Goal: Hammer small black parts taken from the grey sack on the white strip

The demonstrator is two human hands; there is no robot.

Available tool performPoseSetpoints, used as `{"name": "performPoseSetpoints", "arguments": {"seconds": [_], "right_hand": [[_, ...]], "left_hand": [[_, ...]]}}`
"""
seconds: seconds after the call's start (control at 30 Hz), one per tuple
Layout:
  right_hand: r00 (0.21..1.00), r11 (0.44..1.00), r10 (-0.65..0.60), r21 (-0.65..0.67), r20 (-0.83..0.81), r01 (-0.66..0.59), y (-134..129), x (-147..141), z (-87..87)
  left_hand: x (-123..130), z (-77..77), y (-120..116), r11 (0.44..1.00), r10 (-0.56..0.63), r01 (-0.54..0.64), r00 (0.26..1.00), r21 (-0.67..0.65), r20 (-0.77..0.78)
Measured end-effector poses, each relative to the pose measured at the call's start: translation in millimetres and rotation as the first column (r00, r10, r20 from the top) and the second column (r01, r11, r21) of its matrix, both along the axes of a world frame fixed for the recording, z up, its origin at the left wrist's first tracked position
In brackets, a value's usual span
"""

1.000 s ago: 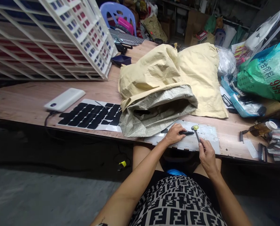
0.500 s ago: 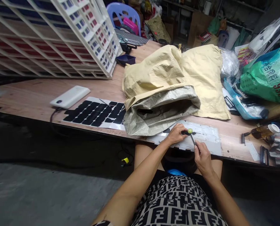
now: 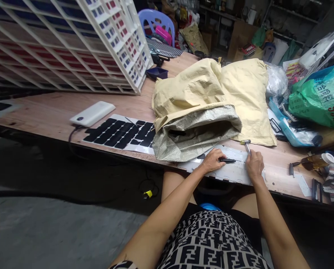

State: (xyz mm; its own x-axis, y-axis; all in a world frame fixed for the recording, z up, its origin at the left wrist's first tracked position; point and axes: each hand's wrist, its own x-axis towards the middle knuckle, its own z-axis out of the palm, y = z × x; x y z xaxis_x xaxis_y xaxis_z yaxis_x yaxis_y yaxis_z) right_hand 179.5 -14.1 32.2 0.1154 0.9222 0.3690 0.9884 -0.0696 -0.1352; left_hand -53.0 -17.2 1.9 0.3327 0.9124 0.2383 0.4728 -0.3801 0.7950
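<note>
My left hand [image 3: 213, 160] is closed on a thin black piece [image 3: 227, 160] over a pale grey sheet [image 3: 231, 174] at the table's front edge. To its right, my right hand [image 3: 254, 164] grips the metal handle of a small hammer [image 3: 245, 142], whose yellowish-green head points up and away from me, apart from the black piece. Just beyond my left hand lies a yellow sack [image 3: 189, 86], its silvery-grey mouth open toward me. A white sheet with black pieces [image 3: 119, 133] lies left of the sack.
A white plastic crate [image 3: 138, 67] stands at the back left, with a white power bank [image 3: 92, 114] in front of it. On the right are a green bag [image 3: 318, 99], a blue tray [image 3: 296, 130], a brown bottle [image 3: 312, 161] and black frame pieces [image 3: 316, 190].
My right hand has moved right and slightly away from me with the hammer, taking its head off the black piece. My left hand stays by that piece. The view has shifted slightly.
</note>
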Motion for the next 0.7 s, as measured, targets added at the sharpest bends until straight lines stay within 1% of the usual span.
{"name": "performPoseSetpoints", "arguments": {"seconds": [0.07, 0.13, 0.2, 0.27, 0.3, 0.37, 0.4, 0.43, 0.47, 0.5, 0.53, 0.57, 0.63, 0.67, 0.7], "right_hand": [[0.996, 1.000, -0.030, 0.006, 0.083, 0.029, 6, 0, -4.3], [0.988, 0.999, -0.049, 0.005, 0.149, 0.049, 6, -2, -5.7], [0.981, 0.999, -0.051, -0.008, 0.186, 0.053, 3, -5, -5.4], [0.979, 0.999, -0.044, -0.017, 0.200, 0.049, 2, -6, -4.7], [0.978, 0.999, -0.043, -0.016, 0.205, 0.047, 1, -7, -4.6], [0.975, 0.999, -0.042, -0.011, 0.216, 0.045, 2, -7, -4.8], [0.974, 0.999, -0.042, -0.008, 0.222, 0.045, 2, -7, -5.1], [0.973, 0.999, -0.043, -0.004, 0.227, 0.045, 2, -7, -5.4], [0.972, 0.999, -0.042, -0.001, 0.230, 0.043, 2, -7, -5.8], [0.972, 0.999, -0.039, 0.000, 0.232, 0.040, 3, -7, -6.1], [0.972, 0.999, -0.038, 0.001, 0.231, 0.039, 3, -7, -6.3], [0.973, 0.999, -0.035, 0.000, 0.230, 0.036, 2, -7, -6.5], [0.974, 0.999, -0.032, -0.006, 0.224, 0.034, 2, -7, -6.6], [0.975, 0.999, -0.031, -0.009, 0.220, 0.034, 2, -7, -6.6], [0.976, 0.999, -0.032, -0.012, 0.217, 0.036, 2, -8, -6.5]], "left_hand": [[-1, 2.9, 1, 1.000, -0.007, 0.007, 1.000, -0.001, 0.005], [-4, 9.0, -4, 1.000, -0.022, 0.021, 0.999, 0.021, 0.041], [-6, 15.6, -22, 0.996, -0.068, 0.061, 0.991, 0.061, 0.118], [-8, 17.8, -53, 0.986, -0.159, 0.147, 0.972, 0.082, 0.175], [-9, 15.9, -71, 0.976, -0.216, 0.206, 0.961, 0.075, 0.174], [-9, 4.6, -107, 0.946, -0.323, 0.323, 0.940, 0.018, 0.106], [-9, -4.4, -123, 0.935, -0.351, 0.354, 0.934, -0.035, 0.064], [-8, -15.0, -134, 0.931, -0.348, 0.349, 0.937, -0.104, 0.025], [-7, -26.6, -142, 0.934, -0.315, 0.307, 0.949, -0.184, -0.016], [-6, -38.2, -146, 0.935, -0.257, 0.231, 0.964, -0.270, -0.063], [-5, -49.2, -145, 0.928, -0.187, 0.134, 0.975, -0.348, -0.122], [-3, -59.0, -142, 0.909, -0.120, 0.030, 0.974, -0.415, -0.193], [0, -73.0, -128, 0.857, -0.039, -0.136, 0.945, -0.497, -0.326], [3, -77.1, -121, 0.839, -0.025, -0.179, 0.931, -0.515, -0.363], [5, -79.3, -115, 0.832, -0.019, -0.194, 0.927, -0.520, -0.375]]}}
